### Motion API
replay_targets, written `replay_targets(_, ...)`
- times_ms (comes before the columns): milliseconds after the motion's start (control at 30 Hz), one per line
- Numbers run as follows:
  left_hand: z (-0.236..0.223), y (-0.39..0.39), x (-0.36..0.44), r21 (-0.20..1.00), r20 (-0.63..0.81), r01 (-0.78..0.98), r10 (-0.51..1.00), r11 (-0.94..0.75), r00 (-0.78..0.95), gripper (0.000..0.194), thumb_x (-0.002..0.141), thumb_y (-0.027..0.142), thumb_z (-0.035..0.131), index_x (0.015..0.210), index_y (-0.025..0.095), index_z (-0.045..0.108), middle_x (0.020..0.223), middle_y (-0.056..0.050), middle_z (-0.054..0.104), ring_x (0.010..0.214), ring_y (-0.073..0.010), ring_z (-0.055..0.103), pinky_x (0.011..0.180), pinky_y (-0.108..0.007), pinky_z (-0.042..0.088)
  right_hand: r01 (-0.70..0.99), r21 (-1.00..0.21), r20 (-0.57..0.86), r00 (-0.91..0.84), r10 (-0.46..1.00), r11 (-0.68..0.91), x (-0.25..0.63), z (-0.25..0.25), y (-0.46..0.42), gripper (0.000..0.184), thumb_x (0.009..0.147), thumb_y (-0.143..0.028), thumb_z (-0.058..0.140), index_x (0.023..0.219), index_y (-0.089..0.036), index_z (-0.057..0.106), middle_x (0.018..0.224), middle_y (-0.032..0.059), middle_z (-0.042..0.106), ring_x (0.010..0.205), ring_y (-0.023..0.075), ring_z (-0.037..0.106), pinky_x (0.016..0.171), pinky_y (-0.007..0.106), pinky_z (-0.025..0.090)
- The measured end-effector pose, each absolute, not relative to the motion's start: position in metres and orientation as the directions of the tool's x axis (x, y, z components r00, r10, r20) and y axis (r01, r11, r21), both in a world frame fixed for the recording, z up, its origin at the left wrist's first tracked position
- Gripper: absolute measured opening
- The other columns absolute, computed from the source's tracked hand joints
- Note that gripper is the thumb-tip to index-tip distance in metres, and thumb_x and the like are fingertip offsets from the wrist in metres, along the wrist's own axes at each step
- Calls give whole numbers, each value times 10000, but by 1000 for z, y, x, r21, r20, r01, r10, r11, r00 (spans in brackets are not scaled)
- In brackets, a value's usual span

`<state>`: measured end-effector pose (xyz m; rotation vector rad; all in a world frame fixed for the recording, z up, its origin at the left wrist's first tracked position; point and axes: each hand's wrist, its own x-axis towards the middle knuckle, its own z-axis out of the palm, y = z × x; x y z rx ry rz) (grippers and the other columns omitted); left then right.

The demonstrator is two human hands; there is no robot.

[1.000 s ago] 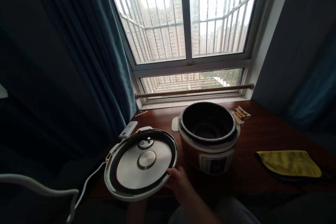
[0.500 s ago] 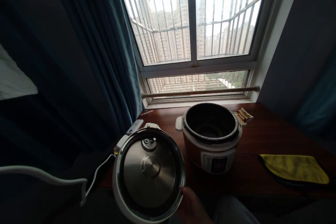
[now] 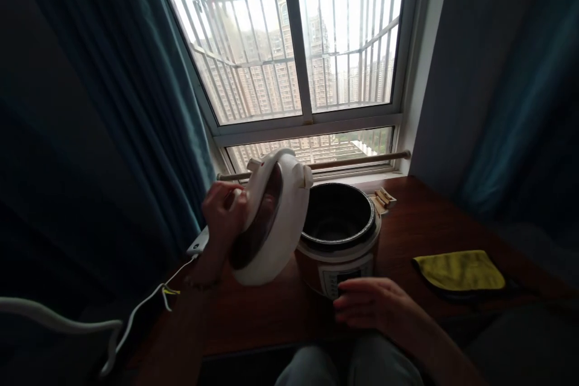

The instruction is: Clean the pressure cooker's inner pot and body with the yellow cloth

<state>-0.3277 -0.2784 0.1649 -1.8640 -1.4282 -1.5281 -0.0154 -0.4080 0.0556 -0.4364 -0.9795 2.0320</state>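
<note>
My left hand [image 3: 224,214] is closed on the handle of a white pressure cooker lid [image 3: 271,220], holding it tilted on edge above the wooden table [image 3: 271,313], just left of the cooker. The cooker base [image 3: 338,240] stands uncovered, its dark inner pot empty and its control panel facing me. My right hand [image 3: 373,304] hovers low in front of the panel with fingers loosely spread, holding nothing.
A yellow cloth [image 3: 459,270] lies at the right. A white cable [image 3: 136,313] trails off the table's left edge, beside a small white device [image 3: 199,243]. Small wooden pieces [image 3: 382,198] sit behind the cooker. Blue curtains [image 3: 136,102] and a barred window [image 3: 294,42] stand behind.
The lid went from my right hand, underside up, to my left hand, lifted and turned on edge next to the cooker. My right hand let go and moved before the panel.
</note>
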Motion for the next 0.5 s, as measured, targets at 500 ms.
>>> replay_targets(500, 191, -195, -197, 69, 719, 683, 511, -727, 472, 175, 737, 340, 553, 782, 177, 595, 823, -26, 533, 689, -125, 505, 647, -256, 422, 295, -837, 482, 0, 876, 460, 87, 127, -279, 523, 706, -435, 662, 1163, -194, 582, 1185, 92, 591, 1106, 259, 540, 971, 424, 411)
